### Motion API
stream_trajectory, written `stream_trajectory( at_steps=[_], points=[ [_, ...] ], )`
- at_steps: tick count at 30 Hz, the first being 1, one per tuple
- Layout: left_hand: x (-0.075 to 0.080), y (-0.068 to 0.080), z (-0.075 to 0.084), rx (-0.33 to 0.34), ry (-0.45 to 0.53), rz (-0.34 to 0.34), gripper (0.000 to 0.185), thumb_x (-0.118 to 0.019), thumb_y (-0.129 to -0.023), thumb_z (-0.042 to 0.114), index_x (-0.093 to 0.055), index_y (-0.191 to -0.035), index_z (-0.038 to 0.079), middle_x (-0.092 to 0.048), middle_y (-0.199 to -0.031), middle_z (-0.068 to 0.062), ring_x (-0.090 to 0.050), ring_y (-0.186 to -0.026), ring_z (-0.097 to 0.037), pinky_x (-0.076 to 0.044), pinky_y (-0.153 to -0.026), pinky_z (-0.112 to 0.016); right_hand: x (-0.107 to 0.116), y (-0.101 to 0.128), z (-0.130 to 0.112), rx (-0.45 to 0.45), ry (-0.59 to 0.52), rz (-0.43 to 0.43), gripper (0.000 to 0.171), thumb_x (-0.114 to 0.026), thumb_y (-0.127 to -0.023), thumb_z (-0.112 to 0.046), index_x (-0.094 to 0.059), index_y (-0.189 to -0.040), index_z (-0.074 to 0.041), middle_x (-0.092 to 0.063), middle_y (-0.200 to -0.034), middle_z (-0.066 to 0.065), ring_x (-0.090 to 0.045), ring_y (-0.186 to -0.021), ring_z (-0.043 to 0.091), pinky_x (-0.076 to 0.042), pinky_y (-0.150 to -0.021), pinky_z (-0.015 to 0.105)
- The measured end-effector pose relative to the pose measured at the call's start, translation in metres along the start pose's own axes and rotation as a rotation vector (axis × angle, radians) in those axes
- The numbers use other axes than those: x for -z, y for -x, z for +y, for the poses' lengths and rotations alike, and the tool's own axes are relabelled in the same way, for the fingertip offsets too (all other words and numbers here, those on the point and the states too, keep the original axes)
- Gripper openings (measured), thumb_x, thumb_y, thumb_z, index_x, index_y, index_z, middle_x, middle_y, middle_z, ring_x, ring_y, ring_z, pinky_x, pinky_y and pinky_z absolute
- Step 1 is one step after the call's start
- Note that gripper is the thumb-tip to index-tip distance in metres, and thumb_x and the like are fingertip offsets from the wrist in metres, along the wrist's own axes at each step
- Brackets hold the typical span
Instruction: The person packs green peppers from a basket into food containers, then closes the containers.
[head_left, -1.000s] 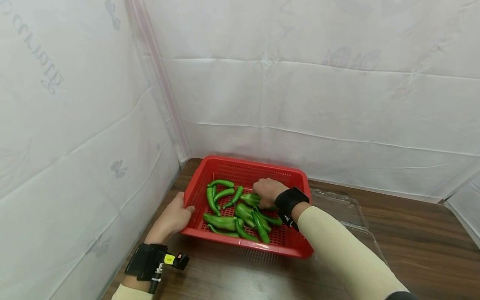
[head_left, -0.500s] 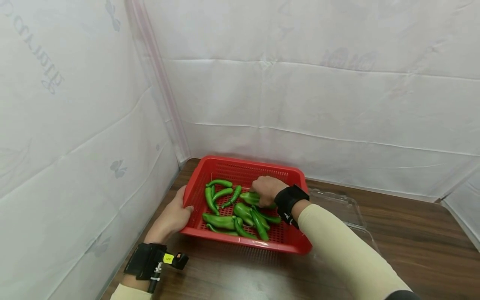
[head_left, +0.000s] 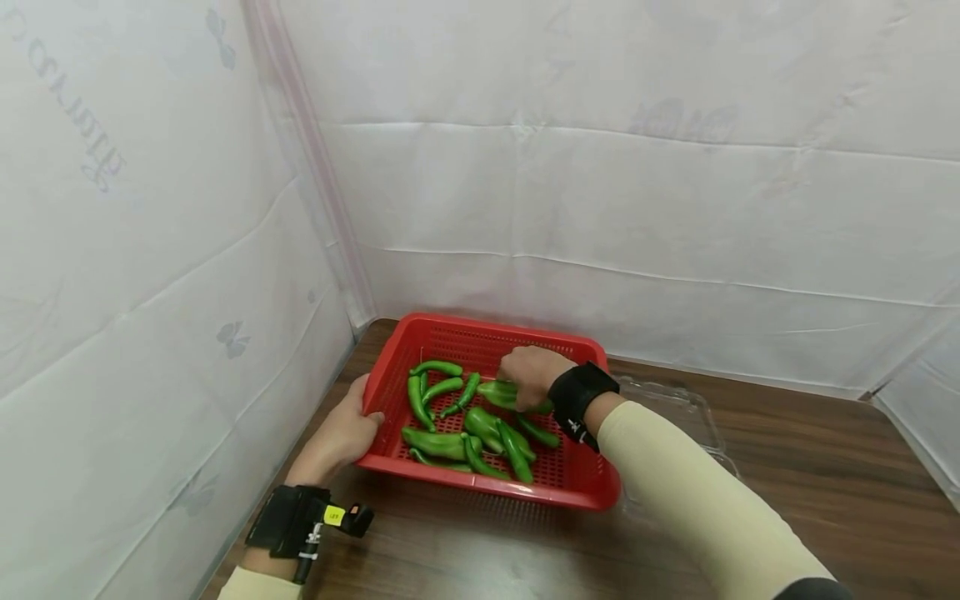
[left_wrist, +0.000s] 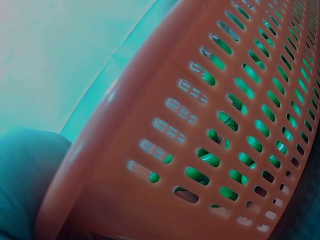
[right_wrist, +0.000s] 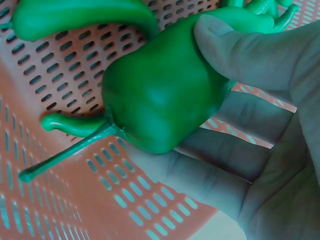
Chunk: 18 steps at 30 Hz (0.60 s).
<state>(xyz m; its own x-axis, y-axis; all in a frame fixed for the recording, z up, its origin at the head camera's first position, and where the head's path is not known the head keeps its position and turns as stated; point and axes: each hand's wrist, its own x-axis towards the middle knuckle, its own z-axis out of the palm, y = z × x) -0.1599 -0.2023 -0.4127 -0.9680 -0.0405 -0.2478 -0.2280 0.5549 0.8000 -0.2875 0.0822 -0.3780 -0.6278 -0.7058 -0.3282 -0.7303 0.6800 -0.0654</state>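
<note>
A red slotted basket (head_left: pixel 592 498) rests on the table, tilted a little in the head view, with several green peppers in it. My left hand (head_left: pixel 352 425) grips its left rim, thumb over the edge; the left wrist view shows mostly the basket's slotted side (left_wrist: pixel 165 135). Inside the basket, my right hand (head_left: pixel 536 375) holds a plump green pepper (right_wrist: pixel 160 90) between thumb and fingers, its long stem pointing away from the palm. Beneath that pepper lies a thinner green chili (right_wrist: pixel 75 125). More slim chilies (head_left: pixel 418 402) lie at the basket's left side.
Partly behind the right forearm, a clear plastic clamshell container (head_left: pixel 675 408) lies on the wooden table (head_left: pixel 817 467). White sheeting walls (head_left: pixel 600 200) stand close behind the basket and along the left.
The right hand has shifted slightly up and left within the basket, and the pepper in it has moved a little. The left hand keeps its grip on the rim.
</note>
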Motion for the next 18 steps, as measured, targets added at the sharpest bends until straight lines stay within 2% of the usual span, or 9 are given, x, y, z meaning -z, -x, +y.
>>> stream_trajectory(
  at_steps=[4, 7, 11, 13, 14, 18],
  points=[
    [0.0, -0.001, 0.0, -0.013, -0.007, 0.006, 0.069, -0.047, -0.104, 0.006, -0.013, -0.164, 0.004, -0.049, -0.147, -0.028, -0.057, -0.123, -0.041, -0.051, -0.095, -0.051, 0.005, 0.003, 0.0, 0.004, -0.014, 0.007, 0.044, -0.076, -0.088, -0.007, -0.071, -0.132, -0.009, -0.074, -0.127, 0.01, -0.066, -0.098, 0.023, -0.051, -0.081, 0.036],
    [0.0, -0.003, -0.001, -0.017, -0.014, 0.012, 0.069, -0.047, -0.104, 0.006, -0.013, -0.164, 0.004, -0.05, -0.147, -0.028, -0.057, -0.123, -0.041, -0.051, -0.096, -0.053, 0.009, 0.006, -0.001, 0.001, -0.019, 0.016, 0.045, -0.077, -0.088, -0.008, -0.071, -0.132, -0.008, -0.073, -0.129, 0.01, -0.068, -0.107, 0.026, -0.055, -0.088, 0.039],
    [0.0, -0.006, -0.001, -0.022, -0.028, 0.012, 0.069, -0.046, -0.105, 0.007, -0.013, -0.165, 0.004, -0.048, -0.149, -0.029, -0.055, -0.128, -0.043, -0.048, -0.102, -0.057, 0.011, 0.007, -0.001, 0.006, 0.011, 0.016, 0.043, -0.08, -0.088, -0.013, -0.072, -0.13, -0.009, -0.074, -0.127, 0.009, -0.069, -0.107, 0.025, -0.056, -0.088, 0.039],
    [0.0, -0.006, -0.001, -0.026, -0.031, 0.012, 0.068, -0.045, -0.105, 0.007, -0.013, -0.165, 0.004, -0.048, -0.15, -0.03, -0.054, -0.131, -0.043, -0.045, -0.105, -0.058, 0.011, 0.006, -0.001, 0.013, 0.025, 0.015, 0.041, -0.081, -0.088, -0.015, -0.074, -0.128, -0.01, -0.075, -0.123, 0.008, -0.07, -0.1, 0.022, -0.056, -0.084, 0.037],
    [0.0, -0.006, -0.001, -0.027, -0.031, 0.011, 0.068, -0.045, -0.105, 0.007, -0.013, -0.165, 0.004, -0.047, -0.151, -0.031, -0.053, -0.132, -0.043, -0.044, -0.106, -0.058, 0.011, 0.006, 0.0, 0.018, 0.028, 0.015, 0.036, -0.082, -0.088, -0.016, -0.076, -0.123, -0.011, -0.076, -0.115, 0.006, -0.068, -0.092, 0.02, -0.054, -0.079, 0.035],
    [0.0, -0.007, -0.001, -0.02, -0.018, 0.009, 0.068, -0.045, -0.105, 0.007, -0.013, -0.165, 0.004, -0.047, -0.151, -0.03, -0.053, -0.131, -0.043, -0.044, -0.106, -0.059, 0.016, 0.006, 0.001, 0.03, 0.033, 0.017, 0.025, -0.083, -0.087, -0.016, -0.078, -0.112, -0.013, -0.074, -0.098, 0.0, -0.059, -0.077, 0.014, -0.047, -0.071, 0.03]
  ],
)
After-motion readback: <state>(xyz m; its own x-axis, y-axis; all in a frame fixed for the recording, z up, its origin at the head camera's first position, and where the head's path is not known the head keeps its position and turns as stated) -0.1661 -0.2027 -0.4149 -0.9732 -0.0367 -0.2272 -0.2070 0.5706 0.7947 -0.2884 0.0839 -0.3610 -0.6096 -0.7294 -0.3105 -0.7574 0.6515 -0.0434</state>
